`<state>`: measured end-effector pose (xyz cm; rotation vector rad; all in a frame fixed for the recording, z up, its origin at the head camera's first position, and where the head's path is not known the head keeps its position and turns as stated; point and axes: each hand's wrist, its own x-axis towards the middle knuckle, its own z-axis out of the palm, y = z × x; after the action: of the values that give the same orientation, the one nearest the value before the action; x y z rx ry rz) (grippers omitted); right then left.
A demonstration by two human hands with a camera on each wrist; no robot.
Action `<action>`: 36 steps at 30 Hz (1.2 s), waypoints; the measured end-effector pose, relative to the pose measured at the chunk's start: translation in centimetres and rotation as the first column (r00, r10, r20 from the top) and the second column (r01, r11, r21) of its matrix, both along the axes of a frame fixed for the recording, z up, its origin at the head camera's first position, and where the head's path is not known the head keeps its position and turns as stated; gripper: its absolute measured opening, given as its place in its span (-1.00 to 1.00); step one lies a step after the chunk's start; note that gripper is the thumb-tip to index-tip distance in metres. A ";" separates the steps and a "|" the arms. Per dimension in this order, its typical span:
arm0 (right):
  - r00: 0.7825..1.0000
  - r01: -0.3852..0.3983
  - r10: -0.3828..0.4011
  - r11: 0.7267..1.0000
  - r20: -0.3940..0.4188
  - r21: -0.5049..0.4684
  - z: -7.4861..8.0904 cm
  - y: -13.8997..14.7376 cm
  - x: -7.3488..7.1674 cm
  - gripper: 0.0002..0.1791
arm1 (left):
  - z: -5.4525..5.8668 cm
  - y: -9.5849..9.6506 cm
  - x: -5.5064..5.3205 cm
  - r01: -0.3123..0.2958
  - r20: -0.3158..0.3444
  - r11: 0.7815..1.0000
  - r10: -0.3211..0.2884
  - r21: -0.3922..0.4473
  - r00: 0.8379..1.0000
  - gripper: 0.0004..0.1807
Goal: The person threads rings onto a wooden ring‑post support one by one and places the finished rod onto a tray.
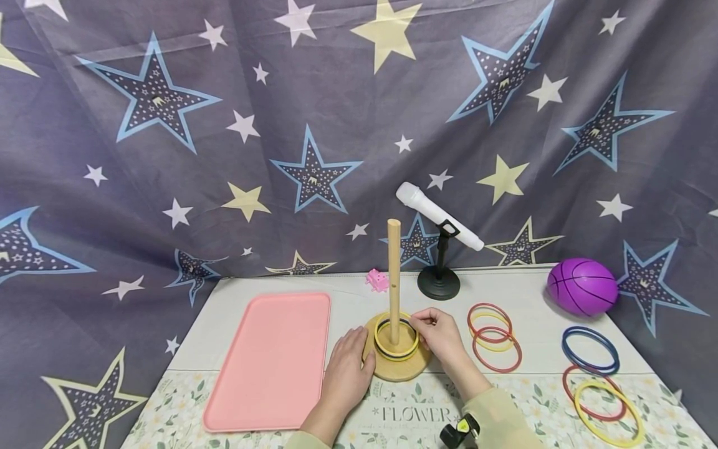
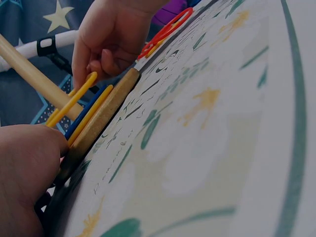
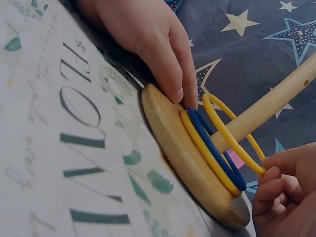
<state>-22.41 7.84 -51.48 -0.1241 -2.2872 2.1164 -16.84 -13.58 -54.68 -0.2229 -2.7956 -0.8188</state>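
Note:
A wooden post (image 1: 394, 268) rises from a round wooden base (image 1: 398, 373). My right hand (image 1: 443, 338) pinches the right side of a yellow ring (image 3: 225, 129) between thumb and fingers. That ring encircles the post, tilted and a little above two others in the right wrist view. Below it, a blue ring (image 3: 213, 151) lies around the post on top of a second yellow ring (image 3: 204, 159), which rests on the base. My left hand (image 1: 349, 369) rests at the base's left edge, its fingers extended and holding nothing.
Left of the base lies a pink tray (image 1: 272, 362). Behind stand a small pink object (image 1: 378, 280) and a white microphone (image 1: 440, 215) on a black stand. To the right are overlapping red rings (image 1: 497, 347), blue rings (image 1: 591, 350), a yellow ring (image 1: 609, 439) and a purple ball (image 1: 583, 287).

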 end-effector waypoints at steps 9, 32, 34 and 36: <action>1.000 -0.008 0.008 1.000 0.006 0.026 -0.2 0.0 -0.2 -0.91 | 0.0 -0.1 -0.1 0.005 0.001 1.000 -0.005 0.000 1.000 -0.37; 0.999 -0.023 0.033 0.975 -0.039 0.222 -1.2 0.2 -0.6 -0.95 | -0.1 -0.1 -0.1 0.013 -0.016 1.000 -0.013 -0.014 1.000 -0.38; 0.998 -0.020 0.032 0.972 -0.046 0.236 -1.2 0.2 -0.7 -0.95 | -0.1 -0.1 0.0 0.011 -0.011 1.000 -0.011 -0.012 1.000 -0.37; 0.998 -0.018 0.031 0.970 -0.050 0.242 -1.2 0.2 -0.7 -0.95 | 0.0 -0.1 0.0 0.009 -0.005 1.000 -0.009 -0.008 1.000 -0.37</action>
<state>-23.10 8.03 -52.72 -0.0343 -2.5022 1.8072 -16.84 -13.67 -54.70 -0.2393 -2.7953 -0.8080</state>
